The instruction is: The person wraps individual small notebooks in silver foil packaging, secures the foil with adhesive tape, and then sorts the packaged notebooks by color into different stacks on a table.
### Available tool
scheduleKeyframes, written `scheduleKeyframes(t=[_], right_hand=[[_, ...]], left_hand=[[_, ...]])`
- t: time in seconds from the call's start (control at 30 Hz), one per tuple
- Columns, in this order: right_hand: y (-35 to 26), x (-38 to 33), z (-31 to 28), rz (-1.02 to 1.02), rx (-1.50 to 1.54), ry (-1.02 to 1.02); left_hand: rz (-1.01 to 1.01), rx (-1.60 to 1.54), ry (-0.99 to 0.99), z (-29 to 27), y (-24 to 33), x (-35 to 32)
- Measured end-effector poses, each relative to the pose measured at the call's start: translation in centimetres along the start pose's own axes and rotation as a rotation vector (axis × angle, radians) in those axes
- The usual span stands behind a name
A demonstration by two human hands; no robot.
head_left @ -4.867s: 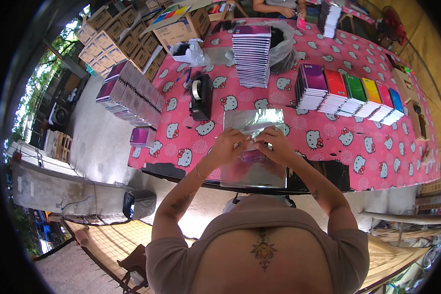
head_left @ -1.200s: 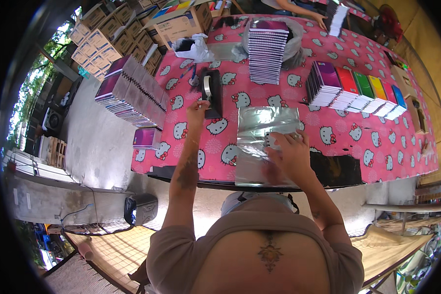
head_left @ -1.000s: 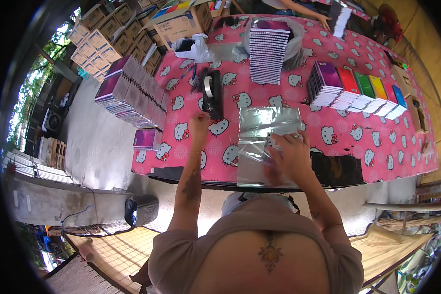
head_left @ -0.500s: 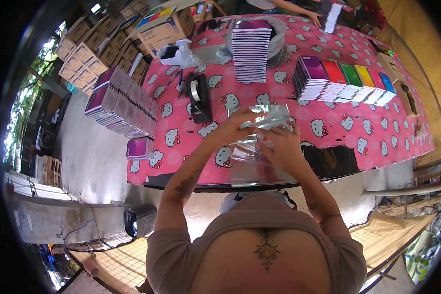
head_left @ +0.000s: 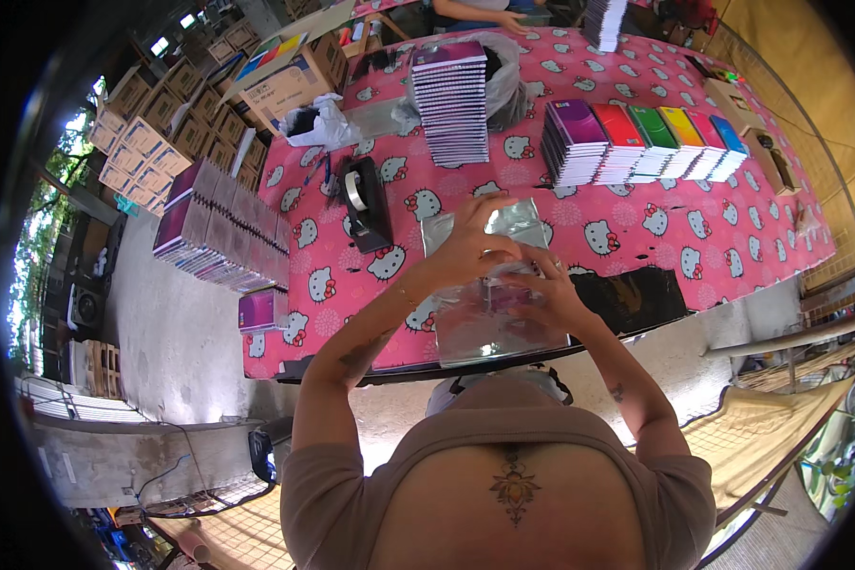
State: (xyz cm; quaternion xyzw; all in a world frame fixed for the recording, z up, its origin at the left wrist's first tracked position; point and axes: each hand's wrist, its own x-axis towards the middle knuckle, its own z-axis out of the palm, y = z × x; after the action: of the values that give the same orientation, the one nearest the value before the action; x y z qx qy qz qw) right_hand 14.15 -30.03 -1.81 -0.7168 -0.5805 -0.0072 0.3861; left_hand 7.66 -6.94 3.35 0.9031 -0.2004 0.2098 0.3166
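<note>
Clear plastic sleeves (head_left: 484, 347) lie in a shiny pile at the table's near edge, right in front of me. Over their upper part is my left hand (head_left: 473, 249), its fingers bent and closed on the film. My right hand (head_left: 553, 296) sits just beside it, fingers curved against the plastic, thumb towards me. Between the two hands the film is creased, and glare hides exactly where the fingertips meet it. A black tape dispenser (head_left: 369, 214) with a roll of tape stands left of the sleeves.
Spiral notebooks stand in a tall purple stack (head_left: 451, 109), a coloured row (head_left: 648, 142) and a block at left (head_left: 220, 223). One small purple pile (head_left: 262, 310) is nearer. A black patch (head_left: 632, 302) covers the front edge. Cartons (head_left: 290, 90) and another person's hand (head_left: 511, 21) are beyond.
My view has shifted slightly. My left hand has tilted with its fingers higher over the sleeves, and my right hand has drawn a little nearer. The other person's hand has left the far stack.
</note>
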Motion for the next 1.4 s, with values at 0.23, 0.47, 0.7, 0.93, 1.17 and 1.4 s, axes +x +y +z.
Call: scheduleKeyframes(t=[0.23,0.47,0.7,0.93,1.17,1.4], right_hand=[[-0.1,0.3,0.6,-0.004,0.095,0.081],[3.8,3.2,0.7,0.551,0.717,0.301],[3.1,7.0,-0.7,0.344,0.432,0.022],[3.1,6.3,-1.7,0.188,0.413,-0.041],[0.8,3.0,-4.0,0.089,0.245,-0.210],[1.1,0.5,-0.3,-0.033,0.047,0.059]], left_hand=[[-0.222,0.048,0.134,3.6,-0.9,-0.2],[-0.122,0.237,0.024,0.8,4.4,-1.5],[-0.299,-0.048,0.253,-0.4,4.4,-2.8],[-0.838,-0.796,0.073,3.2,-0.3,-5.5],[-0.237,0.124,-0.008,1.7,3.7,-4.8],[-0.146,0.177,0.022,2.5,3.9,-5.5]])
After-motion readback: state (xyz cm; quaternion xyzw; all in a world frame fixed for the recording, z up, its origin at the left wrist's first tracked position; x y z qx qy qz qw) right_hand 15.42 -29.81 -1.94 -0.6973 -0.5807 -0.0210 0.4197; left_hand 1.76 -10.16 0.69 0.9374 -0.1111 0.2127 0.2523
